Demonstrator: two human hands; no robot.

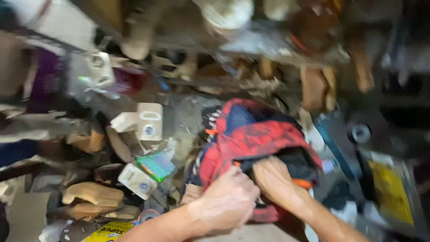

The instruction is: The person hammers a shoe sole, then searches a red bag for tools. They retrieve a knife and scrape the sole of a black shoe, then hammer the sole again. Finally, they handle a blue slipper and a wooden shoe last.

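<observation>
Both hands work at a red and navy backpack (255, 134) lying amid clutter: the left hand (226, 201) clenches its fabric edge, the right hand (273, 177) is buried inside (grip hidden). White plastic containers (143, 121) and wooden shoe forms (92, 195) crowd the left.

At nine o'clock we see pale cans (144, 121), a green packet (156, 166), tan shoes (92, 193); at four o'clock, a yellow sheet (392, 192).
</observation>
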